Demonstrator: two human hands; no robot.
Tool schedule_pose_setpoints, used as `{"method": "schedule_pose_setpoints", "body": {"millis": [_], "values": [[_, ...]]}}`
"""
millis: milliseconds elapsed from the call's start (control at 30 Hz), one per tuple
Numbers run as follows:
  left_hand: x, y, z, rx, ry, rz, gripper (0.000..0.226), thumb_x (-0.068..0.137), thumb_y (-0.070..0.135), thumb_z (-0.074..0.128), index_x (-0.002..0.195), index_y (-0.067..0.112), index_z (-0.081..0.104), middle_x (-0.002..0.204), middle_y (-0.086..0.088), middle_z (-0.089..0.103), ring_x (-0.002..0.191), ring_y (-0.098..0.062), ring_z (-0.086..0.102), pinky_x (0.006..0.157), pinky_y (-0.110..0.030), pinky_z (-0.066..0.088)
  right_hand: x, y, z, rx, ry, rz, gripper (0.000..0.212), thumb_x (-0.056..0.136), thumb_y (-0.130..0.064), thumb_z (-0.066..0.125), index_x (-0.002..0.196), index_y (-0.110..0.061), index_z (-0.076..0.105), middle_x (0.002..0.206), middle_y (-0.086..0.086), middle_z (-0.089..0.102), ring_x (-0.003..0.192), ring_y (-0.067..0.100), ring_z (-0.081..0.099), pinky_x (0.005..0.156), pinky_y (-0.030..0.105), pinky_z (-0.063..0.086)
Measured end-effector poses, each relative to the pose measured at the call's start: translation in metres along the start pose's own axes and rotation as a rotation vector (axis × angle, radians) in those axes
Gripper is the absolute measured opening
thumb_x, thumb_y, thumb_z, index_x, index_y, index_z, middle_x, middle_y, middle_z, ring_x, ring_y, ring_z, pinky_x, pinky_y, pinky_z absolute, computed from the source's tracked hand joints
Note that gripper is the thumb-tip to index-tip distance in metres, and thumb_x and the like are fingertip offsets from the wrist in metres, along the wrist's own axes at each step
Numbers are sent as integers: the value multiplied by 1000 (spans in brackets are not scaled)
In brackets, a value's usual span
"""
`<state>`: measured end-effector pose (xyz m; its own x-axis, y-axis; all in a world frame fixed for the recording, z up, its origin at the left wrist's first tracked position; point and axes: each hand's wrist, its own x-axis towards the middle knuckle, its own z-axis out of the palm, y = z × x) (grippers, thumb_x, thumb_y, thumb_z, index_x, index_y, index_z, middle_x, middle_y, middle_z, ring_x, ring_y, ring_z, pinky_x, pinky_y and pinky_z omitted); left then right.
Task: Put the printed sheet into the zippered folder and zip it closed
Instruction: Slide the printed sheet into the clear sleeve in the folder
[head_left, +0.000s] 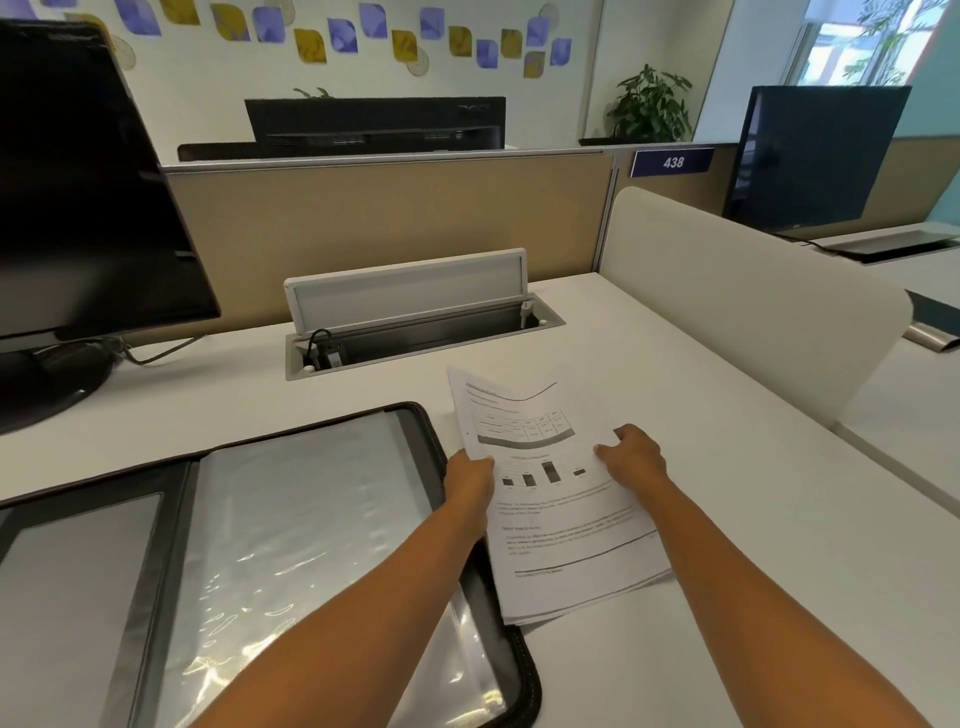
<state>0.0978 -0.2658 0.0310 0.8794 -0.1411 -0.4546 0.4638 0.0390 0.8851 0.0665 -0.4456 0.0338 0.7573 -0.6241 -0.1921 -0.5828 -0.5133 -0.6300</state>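
Note:
The zippered folder (291, 519) lies open on the white desk at the left, showing clear plastic sleeves inside a black zip border. Right of it lies the printed sheet (556, 519), with a table, a bar chart and text; its top part curls upward. My left hand (470, 478) grips the sheet's left edge, right by the folder's right border. My right hand (636, 454) holds the sheet's right edge with curled fingers. The sheet's lower left corner overlaps the folder's edge.
A black monitor (78, 208) on its stand fills the far left. An open cable box (415, 317) with a raised lid sits in the desk behind the sheet. A beige partition (743, 296) bounds the desk on the right.

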Motion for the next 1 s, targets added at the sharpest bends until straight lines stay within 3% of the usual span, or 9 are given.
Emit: {"method": "schedule_pose_setpoints", "body": {"millis": [100, 200, 367, 633, 833, 1000], "values": [[-7, 9, -17, -55, -30, 82, 23, 95, 7, 43, 114, 11, 56, 89, -4, 63, 73, -19, 60, 59, -30, 51, -10, -16, 2, 76, 3, -48, 43, 90, -21, 54, 127, -2, 43, 131, 17, 51, 117, 33, 49, 92, 35, 41], [-13, 30, -40, -54, -16, 165, 19, 95, 10, 43, 110, 15, 55, 95, -8, 64, 74, -20, 63, 57, -30, 52, -23, -40, 5, 179, -19, -139, 38, 90, -17, 53, 125, -1, 44, 129, 17, 52, 112, 32, 51, 86, 33, 41], [-28, 62, -89, -37, 13, 353, 15, 96, 17, 44, 105, 24, 53, 90, 1, 65, 76, -14, 64, 54, -26, 52, -53, -88, 14, 432, -16, -262, 29, 92, -16, 49, 119, -6, 46, 122, 14, 56, 90, 21, 51, 75, 31, 42], [-54, 94, -181, -38, 109, 641, 16, 95, 26, 45, 109, 27, 53, 95, 3, 67, 86, -14, 66, 63, -28, 55, -104, -150, 52, 736, -103, -476, 20, 95, -22, 45, 113, -17, 42, 102, 4, 59, 85, 15, 60, 64, 21, 47], [-60, 82, -224, -85, 130, 721, 17, 95, 23, 42, 102, 32, 55, 101, -2, 66, 93, -21, 64, 76, -39, 54, -124, -162, 92, 816, -219, -572, 7, 95, -26, 43, 101, -29, 41, 103, -3, 60, 95, 16, 61, 66, 19, 53], [-52, 63, -236, -57, 141, 668, 12, 87, 28, 53, 97, 26, 59, 97, -5, 67, 89, -22, 66, 69, -36, 56, -130, -162, 112, 824, -287, -603, 18, 94, -26, 45, 97, -44, 43, 99, -17, 56, 89, 9, 58, 52, 8, 49]]}}
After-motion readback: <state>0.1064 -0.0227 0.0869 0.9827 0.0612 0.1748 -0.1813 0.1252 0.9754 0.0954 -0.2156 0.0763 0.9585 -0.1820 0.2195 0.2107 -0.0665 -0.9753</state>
